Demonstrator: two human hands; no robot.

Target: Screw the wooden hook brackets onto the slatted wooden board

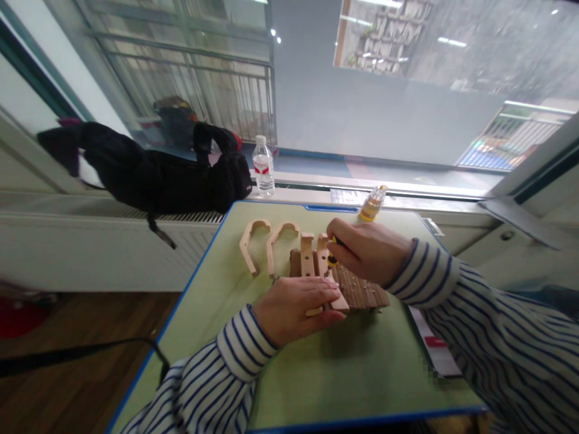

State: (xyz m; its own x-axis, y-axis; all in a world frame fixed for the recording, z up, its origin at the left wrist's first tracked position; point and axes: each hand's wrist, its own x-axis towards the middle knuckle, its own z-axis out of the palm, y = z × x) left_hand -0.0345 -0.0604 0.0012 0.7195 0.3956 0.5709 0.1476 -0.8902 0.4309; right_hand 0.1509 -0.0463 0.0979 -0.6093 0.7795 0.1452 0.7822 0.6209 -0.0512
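My right hand point(362, 247) is closed around the handle of a yellow and black screwdriver point(332, 260). Its shaft points down at a pale wooden hook point(322, 260) lying on a brown ribbed wooden board point(364, 291). With fingers together, my left hand point(301, 304) holds the near end of that hook down against the board, hiding part of it. A second pale hook point(307, 259), with a dark hole in it, lies alongside on the board. Small screws point(355, 287) are scattered over the board's right part.
Two loose curved wooden hooks, a left one point(246, 247) and a right one point(271, 250), lie on the green table point(335, 374). A clear yellow-based container point(373, 204) stands at the far edge. Beyond are a water bottle point(263, 169) and a black bag point(181, 181) on the sill.
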